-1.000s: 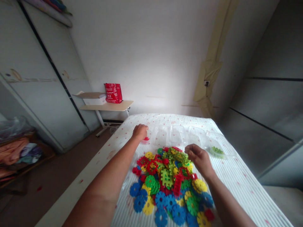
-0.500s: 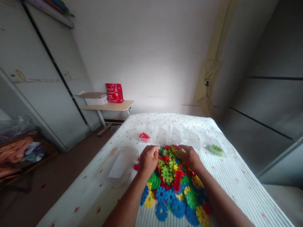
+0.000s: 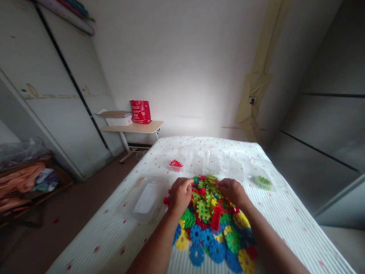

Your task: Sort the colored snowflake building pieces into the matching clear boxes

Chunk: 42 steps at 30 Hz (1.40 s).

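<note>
A heap of plastic building pieces (image 3: 203, 209) lies on the quilted bed cover between my forearms. It mixes light-green and red square blocks with blue, green and yellow notched discs. My left hand (image 3: 181, 193) is at the heap's left side, its fingers curled inward and closed; anything inside them is hidden. My right hand (image 3: 233, 191) is at the upper right of the heap, fingers pinched together, with a bit of a red block (image 3: 218, 183) showing at the tips. One light-green square block (image 3: 203, 210) and one red oblong block (image 3: 216, 218) lie on top of the heap.
Beyond the heap stand several clear plastic boxes, one with red blocks (image 3: 176, 163), one with light-green blocks (image 3: 263, 180). A larger clear container (image 3: 137, 213) rests at left. A side table (image 3: 142, 127) at the wall bears a red bag (image 3: 140, 112) and a white box (image 3: 118, 121).
My right hand has drawn slightly back to the right, away from the heap's top middle, with the red bit at its fingertips. The left hand is nearly still. The view has shifted slightly.
</note>
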Each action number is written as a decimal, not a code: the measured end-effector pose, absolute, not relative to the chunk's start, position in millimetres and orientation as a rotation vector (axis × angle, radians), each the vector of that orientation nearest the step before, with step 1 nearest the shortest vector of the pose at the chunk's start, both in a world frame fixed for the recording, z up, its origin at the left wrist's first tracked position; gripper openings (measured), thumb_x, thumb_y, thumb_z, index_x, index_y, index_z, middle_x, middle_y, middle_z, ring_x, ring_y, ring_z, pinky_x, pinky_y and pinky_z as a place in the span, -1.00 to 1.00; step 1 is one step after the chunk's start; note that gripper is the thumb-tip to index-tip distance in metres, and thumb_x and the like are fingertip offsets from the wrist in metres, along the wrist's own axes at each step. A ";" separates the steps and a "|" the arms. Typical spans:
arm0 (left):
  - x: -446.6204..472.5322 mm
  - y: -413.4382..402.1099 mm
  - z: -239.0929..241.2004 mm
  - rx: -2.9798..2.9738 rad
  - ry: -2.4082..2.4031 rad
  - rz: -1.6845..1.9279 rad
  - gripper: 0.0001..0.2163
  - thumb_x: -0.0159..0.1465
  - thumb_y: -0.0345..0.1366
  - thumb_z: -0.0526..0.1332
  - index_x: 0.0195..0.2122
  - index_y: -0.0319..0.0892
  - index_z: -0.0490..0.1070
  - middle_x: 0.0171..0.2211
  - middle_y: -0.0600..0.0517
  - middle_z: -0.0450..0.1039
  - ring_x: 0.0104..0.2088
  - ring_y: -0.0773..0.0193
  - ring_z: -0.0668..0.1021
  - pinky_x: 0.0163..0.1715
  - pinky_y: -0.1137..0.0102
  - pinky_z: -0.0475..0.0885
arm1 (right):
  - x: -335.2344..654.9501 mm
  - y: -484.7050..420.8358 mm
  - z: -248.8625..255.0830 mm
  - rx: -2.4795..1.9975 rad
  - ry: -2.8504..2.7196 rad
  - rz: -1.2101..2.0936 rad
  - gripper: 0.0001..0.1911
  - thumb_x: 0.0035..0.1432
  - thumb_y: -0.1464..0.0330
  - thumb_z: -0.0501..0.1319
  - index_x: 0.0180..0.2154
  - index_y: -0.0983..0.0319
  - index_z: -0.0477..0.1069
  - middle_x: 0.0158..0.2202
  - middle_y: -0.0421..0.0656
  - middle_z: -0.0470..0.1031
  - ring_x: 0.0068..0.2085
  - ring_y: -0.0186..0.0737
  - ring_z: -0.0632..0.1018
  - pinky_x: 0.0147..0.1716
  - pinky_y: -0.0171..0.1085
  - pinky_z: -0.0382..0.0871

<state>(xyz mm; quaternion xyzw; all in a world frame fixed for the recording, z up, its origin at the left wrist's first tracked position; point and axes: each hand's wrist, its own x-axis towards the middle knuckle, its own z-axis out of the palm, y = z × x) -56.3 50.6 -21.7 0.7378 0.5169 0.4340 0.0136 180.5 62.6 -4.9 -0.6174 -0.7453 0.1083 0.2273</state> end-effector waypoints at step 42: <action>-55.9 45.9 -8.0 1.542 1.418 1.231 -0.68 0.02 -0.43 0.19 -0.16 -0.22 0.51 -0.43 0.05 0.49 -0.40 0.31 0.49 -0.34 0.44 0.38 | 153.8 33.9 16.6 -1.154 -1.548 0.958 -0.66 0.09 0.08 0.16 -0.25 0.20 0.33 -0.51 -0.26 0.30 -0.51 -0.36 0.27 -0.53 -0.35 0.21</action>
